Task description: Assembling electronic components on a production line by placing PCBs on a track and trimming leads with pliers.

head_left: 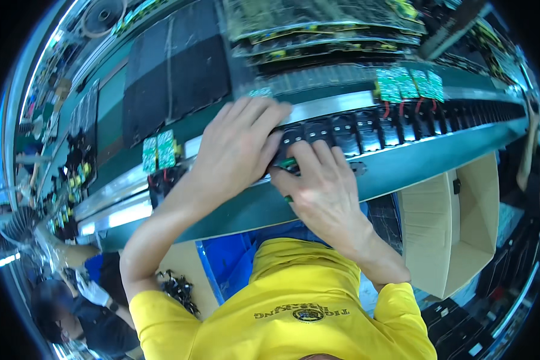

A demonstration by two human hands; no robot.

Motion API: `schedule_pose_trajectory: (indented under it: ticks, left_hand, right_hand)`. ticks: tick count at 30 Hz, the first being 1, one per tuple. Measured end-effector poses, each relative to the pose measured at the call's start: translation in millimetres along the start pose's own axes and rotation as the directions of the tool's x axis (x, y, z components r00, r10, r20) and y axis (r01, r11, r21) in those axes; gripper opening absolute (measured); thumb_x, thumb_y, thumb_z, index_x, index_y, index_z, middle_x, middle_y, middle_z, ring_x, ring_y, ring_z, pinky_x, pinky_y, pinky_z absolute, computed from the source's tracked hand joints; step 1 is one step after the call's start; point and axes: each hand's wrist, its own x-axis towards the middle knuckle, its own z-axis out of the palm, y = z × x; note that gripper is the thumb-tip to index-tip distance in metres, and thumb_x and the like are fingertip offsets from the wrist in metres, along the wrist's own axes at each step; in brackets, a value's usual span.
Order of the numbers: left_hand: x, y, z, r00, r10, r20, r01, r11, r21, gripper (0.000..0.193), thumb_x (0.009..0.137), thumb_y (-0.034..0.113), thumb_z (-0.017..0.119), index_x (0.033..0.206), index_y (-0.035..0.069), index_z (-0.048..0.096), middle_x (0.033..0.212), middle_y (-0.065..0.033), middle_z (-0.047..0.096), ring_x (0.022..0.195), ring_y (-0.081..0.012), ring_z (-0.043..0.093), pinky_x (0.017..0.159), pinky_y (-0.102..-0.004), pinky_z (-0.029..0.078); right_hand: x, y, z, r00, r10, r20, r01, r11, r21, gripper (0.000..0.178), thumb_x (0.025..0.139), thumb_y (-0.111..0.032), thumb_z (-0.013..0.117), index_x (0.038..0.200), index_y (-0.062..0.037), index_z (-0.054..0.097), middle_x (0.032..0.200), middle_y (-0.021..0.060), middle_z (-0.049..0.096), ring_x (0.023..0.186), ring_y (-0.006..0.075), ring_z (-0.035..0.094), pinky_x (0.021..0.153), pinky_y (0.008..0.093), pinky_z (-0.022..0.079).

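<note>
My right hand (324,186) is closed round a slim tool with a green handle (288,162); its working end is hidden by my fingers. Right beside it, my left hand (240,141) bends its fingers over the left end of a row of black plastic housings (345,135). Whatever lies under those fingers is hidden, and the fingertips are slightly blurred. Several green circuit boards (405,84) with red wires stand along the row to the right. More green boards (159,151) stand left of my forearm, above black housings (165,180).
A metal rail (336,107) runs along the green bench (396,168). Black panels (177,69) and stacked trays of boards (324,30) lie behind. An open cardboard box (429,222) stands below at right, a blue bin (213,264) below centre. Another person (96,318) is at lower left.
</note>
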Motion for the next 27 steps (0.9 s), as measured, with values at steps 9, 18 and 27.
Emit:
schedule_pose_trajectory:
  ticks: [9,18,27]
  left_hand:
    - [-95.7,-31.6,-46.4,0.994,-0.101,0.042,0.083,0.947,0.31,0.032,0.089,0.0,0.075,0.12,0.005,0.071,0.143,-0.0168,0.067,0.127,-0.0417,0.064,0.119,-0.0543,0.049]
    - [83.1,-10.8,-31.1,0.988,0.103,-0.113,-0.081,0.979,0.185,0.028,0.098,0.015,0.079,0.124,0.008,0.073,0.141,-0.0111,0.068,0.13,-0.0355,0.065,0.115,-0.0483,0.05]
    - [336.1,34.1,82.1,0.965,0.174,-0.194,-0.121,0.958,0.259,0.042,0.1,0.033,0.086,0.129,0.005,0.08,0.128,-0.0198,0.065,0.118,-0.0386,0.061,0.108,-0.0495,0.053]
  right_hand:
    - [-42.9,123.5,-64.8,0.773,0.491,-0.401,-0.56,0.825,-0.071,0.022,0.1,-0.023,0.09,0.12,-0.0152,0.089,0.122,0.0113,0.069,0.096,0.0303,0.072,0.08,0.0424,0.059]
    - [-68.4,144.7,-76.4,0.679,0.571,-0.461,-0.618,0.784,0.062,0.02,0.099,-0.018,0.089,0.118,-0.0118,0.089,0.119,0.0108,0.066,0.095,0.0309,0.07,0.083,0.0413,0.057]
    - [-82.7,136.0,-70.3,0.674,0.636,-0.377,-0.541,0.772,0.335,0.017,0.094,-0.011,0.092,0.111,-0.0074,0.089,0.112,0.0092,0.065,0.09,0.0248,0.063,0.08,0.0362,0.054]
